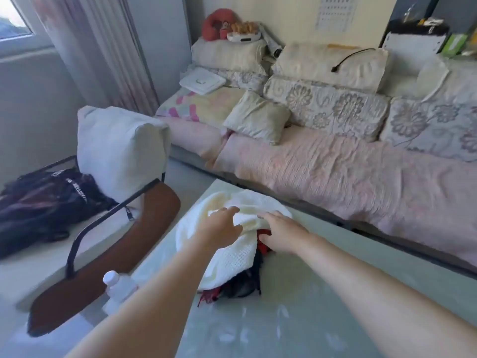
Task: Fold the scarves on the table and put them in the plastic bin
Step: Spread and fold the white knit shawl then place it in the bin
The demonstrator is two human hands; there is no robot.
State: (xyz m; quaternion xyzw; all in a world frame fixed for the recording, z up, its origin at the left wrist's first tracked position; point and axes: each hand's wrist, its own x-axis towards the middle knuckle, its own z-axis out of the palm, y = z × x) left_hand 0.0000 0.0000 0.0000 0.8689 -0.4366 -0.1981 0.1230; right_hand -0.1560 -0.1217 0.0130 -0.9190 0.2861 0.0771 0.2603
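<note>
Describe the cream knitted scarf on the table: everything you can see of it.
The cream waffle-knit scarf is soft, thick-looking fabric, unfolded and bunched in a rumpled heap on the pale green glass table. It drapes over a pile of red and dark fringed scarves, which poke out at its near edge. The left hand and right hand each grip a raised fold at its top.

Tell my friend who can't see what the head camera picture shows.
A left hand and a right hand grip a cream scarf heaped over red and dark scarves on a table. A bottle stands at its left edge, a chair beside it, a sofa behind.
</note>
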